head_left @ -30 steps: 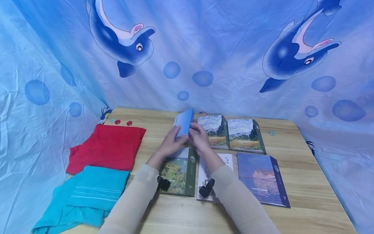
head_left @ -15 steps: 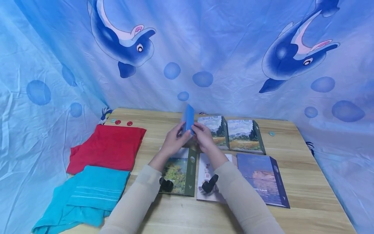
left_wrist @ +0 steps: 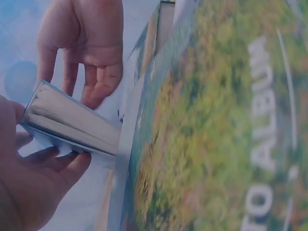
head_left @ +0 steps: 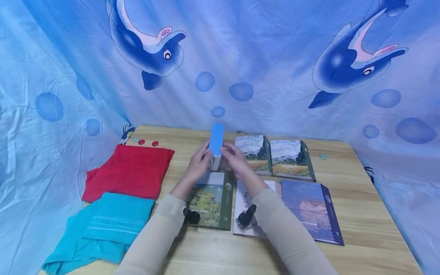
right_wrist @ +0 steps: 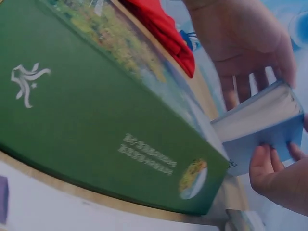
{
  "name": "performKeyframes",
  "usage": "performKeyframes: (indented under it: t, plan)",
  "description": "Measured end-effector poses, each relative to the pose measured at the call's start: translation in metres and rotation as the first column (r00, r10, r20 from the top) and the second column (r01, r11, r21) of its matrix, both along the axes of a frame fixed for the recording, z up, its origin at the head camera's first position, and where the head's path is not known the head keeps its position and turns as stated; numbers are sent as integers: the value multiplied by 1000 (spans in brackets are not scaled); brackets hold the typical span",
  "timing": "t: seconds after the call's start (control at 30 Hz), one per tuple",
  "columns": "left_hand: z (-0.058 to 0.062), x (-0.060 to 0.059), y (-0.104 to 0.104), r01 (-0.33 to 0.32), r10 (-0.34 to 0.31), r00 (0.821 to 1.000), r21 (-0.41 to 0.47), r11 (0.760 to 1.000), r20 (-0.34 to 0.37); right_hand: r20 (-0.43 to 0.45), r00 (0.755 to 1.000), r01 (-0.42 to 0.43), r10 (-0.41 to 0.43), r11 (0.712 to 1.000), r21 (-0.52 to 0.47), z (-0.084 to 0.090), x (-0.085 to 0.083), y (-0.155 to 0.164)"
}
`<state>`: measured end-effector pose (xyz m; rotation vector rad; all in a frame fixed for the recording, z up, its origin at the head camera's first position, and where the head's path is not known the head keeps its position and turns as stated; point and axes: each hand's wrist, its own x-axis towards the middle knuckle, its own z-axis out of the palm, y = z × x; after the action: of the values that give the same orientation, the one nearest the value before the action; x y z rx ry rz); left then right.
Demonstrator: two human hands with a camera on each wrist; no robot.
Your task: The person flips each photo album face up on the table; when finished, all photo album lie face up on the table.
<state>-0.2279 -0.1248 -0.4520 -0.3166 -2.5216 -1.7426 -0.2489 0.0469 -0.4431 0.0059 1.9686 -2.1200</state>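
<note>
A thick blue photo album (head_left: 216,140) is held up between both hands near the back of the table. Its blue spine faces up, and its pale page edges (left_wrist: 72,118) show toward the near side. My left hand (head_left: 198,162) grips it along the left cover, fingers spread on it in the left wrist view. From the other side my right hand (head_left: 237,160) holds the right cover, with fingertips pressed on the blue surface in the right wrist view. Just below the hands lies a green-spined photo album (head_left: 206,198) with a garden picture.
Two landscape-covered albums (head_left: 252,152) lie right of the hands. A white album (head_left: 240,198), partly hidden by the right arm, and a purple seascape album (head_left: 306,208) lie in front. Red cloth (head_left: 130,172) and turquoise cloth (head_left: 113,221) are at left, with small discs (head_left: 141,142) behind.
The blue album has been turned from a slanted cover view until its spine faces up. Both hands have shifted their hold to its two sides.
</note>
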Motion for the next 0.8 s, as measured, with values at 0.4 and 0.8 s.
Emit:
performKeyframes:
  t: [0.4,0.8]
  plan:
    - [-10,-5,-16,-51,57,996,-85,995,71,-24,970,-211,241,890,404,-14,3,3]
    - [-27,-18,-38,-28,61,926,-93,995,373,-65,956,-193,285,782,593,-16,18,-5]
